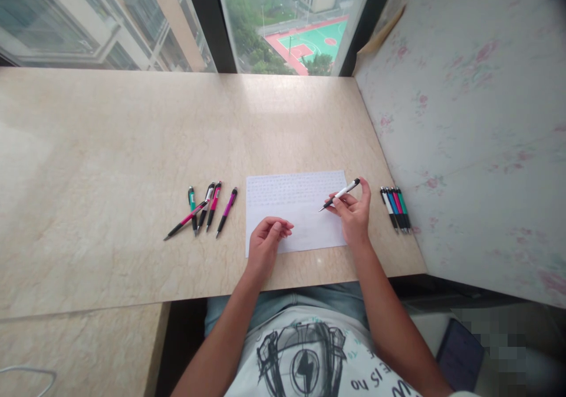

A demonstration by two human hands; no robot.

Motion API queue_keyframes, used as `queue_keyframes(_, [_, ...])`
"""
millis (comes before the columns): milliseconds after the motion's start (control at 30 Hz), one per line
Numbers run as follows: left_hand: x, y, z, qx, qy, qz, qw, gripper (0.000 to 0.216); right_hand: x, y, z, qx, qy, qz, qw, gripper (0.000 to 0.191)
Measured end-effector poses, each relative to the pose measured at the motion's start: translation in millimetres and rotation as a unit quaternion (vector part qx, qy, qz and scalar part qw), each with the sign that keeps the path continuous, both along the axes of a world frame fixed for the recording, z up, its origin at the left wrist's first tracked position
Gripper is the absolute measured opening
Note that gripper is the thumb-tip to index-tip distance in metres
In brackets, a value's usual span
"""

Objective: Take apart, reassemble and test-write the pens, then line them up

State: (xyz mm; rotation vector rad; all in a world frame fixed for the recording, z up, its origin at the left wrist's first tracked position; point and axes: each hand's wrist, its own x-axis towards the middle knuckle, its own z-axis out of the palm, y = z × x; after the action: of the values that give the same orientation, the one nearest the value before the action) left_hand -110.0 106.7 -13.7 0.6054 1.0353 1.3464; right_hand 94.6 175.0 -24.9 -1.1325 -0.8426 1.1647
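Note:
My right hand [356, 219] holds a white-and-black ballpoint pen [346, 191] between thumb and fingers above the right side of a paper sheet [309, 226]. The pen slants, its tip down to the left and its black end up, where a fingertip is near it. Rows of small writing fill the upper part of the sheet; the lower part looks blank. Over the sheet's lower left rests my left hand [265, 240], fingers loosely curled together with the thumb against them. I see nothing in it.
Left of the paper lie several loose pens, among them a purple pen [227, 212] and a pink pen [186, 220] across others. A neat row of pens [395, 210] sits by the flowered wall [464, 120]. Behind the stone-patterned tabletop [110, 149] are windows.

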Motion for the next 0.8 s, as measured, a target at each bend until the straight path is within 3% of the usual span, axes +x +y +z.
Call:
queue_keyframes(467, [-0.4,0.3,1.1,-0.018,-0.014,0.000,1.000,0.014,0.6,1.1,-1.8,0.005,-0.008,-0.001,1.000,0.096])
queue_keyframes(600, [-1.1,0.3,-0.1,-0.024,-0.018,0.002,1.000,0.013,-0.3,0.6,-0.8,0.008,-0.023,-0.001,1.000,0.089])
queue_keyframes(800, [-0.8,0.4,0.8,-0.033,-0.025,0.008,0.999,0.012,0.2,8.1,0.3,0.036,-0.062,-0.039,0.997,0.089])
